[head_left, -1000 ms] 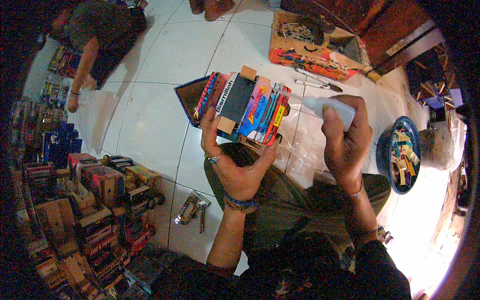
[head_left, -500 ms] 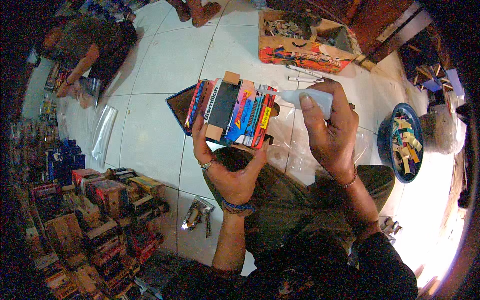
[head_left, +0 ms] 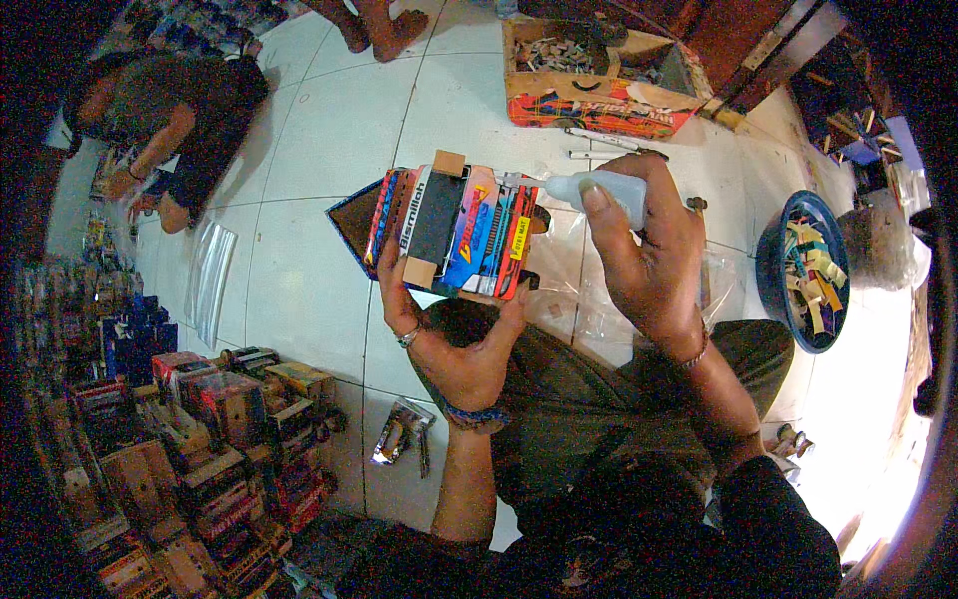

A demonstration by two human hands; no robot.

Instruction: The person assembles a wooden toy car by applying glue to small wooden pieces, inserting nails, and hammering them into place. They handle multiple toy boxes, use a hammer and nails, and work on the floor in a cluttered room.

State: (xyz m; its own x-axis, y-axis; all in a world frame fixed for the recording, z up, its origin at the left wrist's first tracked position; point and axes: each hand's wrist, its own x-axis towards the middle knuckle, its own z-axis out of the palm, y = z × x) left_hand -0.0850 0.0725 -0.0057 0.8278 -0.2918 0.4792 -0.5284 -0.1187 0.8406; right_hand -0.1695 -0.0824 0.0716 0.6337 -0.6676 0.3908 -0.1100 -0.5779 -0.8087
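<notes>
My left hand (head_left: 449, 334) grips from below a flattened colourful cardboard box (head_left: 454, 225) with brown flaps and a black panel, held up in front of me. My right hand (head_left: 654, 255) is closed around a small whitish squeeze bottle (head_left: 599, 190); its nozzle points left and touches the box's right edge. A ring and a beaded bracelet are on my left hand and wrist. I sit on a white tiled floor (head_left: 299, 290).
Stacks of finished colourful boxes (head_left: 200, 419) lie at lower left. An open cardboard carton (head_left: 599, 75) of parts sits ahead. A blue bowl (head_left: 808, 270) of paper bits is at right. Another person (head_left: 170, 130) crouches at upper left; bare feet (head_left: 374, 20) stand at top.
My right hand has brought the bottle left until its nozzle reached the box's right edge. The left hand has tilted the box up slightly.
</notes>
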